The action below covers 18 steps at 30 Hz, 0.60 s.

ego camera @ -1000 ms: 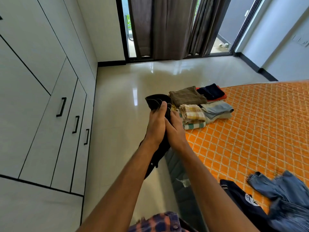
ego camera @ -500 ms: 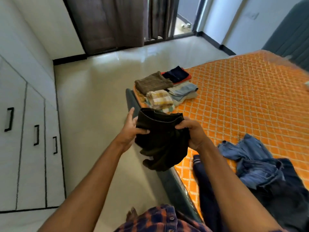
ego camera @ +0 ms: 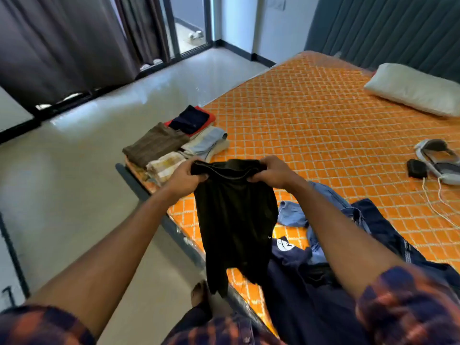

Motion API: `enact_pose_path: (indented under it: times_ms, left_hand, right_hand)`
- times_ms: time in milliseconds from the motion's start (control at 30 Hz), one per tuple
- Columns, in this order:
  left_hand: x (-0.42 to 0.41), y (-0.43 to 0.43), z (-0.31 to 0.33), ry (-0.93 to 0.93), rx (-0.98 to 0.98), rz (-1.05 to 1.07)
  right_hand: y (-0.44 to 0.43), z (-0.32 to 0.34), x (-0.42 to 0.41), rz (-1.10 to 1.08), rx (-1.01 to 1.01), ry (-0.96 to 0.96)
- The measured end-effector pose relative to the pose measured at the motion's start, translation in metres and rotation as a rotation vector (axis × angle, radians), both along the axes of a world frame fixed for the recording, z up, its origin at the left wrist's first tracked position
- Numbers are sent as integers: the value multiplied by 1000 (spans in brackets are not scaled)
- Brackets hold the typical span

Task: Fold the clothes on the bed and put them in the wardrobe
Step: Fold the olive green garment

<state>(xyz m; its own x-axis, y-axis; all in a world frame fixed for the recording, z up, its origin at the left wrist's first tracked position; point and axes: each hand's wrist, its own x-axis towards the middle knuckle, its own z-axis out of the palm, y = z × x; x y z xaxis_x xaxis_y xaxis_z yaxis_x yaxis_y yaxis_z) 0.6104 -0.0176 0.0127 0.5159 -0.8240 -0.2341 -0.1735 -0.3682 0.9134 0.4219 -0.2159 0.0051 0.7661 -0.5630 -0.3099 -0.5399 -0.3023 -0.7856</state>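
Note:
A black garment (ego camera: 234, 220) hangs in the air over the near edge of the bed (ego camera: 323, 125). My left hand (ego camera: 185, 176) grips its top left corner and my right hand (ego camera: 273, 171) grips its top right corner, stretching the upper hem between them. Several folded clothes (ego camera: 174, 145) lie stacked at the bed's left corner. Unfolded dark blue clothes (ego camera: 298, 282) and blue jeans (ego camera: 323, 202) lie crumpled on the bed below my right arm.
A white pillow (ego camera: 413, 92) lies at the head of the bed. A white device (ego camera: 438, 161) with a black box and cables sits at the right. Glossy floor (ego camera: 74, 183) stretches left, with dark curtains (ego camera: 62, 46) behind. A wardrobe edge (ego camera: 7, 270) shows far left.
My hands have moved apart along the black garment's top edge, spreading it out so it hangs flat. My view has turned right, from the wardrobe toward the bed.

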Motion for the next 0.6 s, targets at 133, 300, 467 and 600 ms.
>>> enact_pose_path:
  times_ms: [133,300,467,600]
  left_hand:
    - [44,-84,21,-112,-84,1]
    - [91,-162,66,-208,-207,-24]
    - [104,-167,77,-267,-189,-252]
    - [88,-135,9,-195,37,-331]
  right_hand:
    - [-64,30,39,-88,-255,0]
    - [-115,81,73,-219,-420,-197]
    - [-109,72,68,-263,-347,-279]
    - [-59,-3,51,-416,-150,-196]
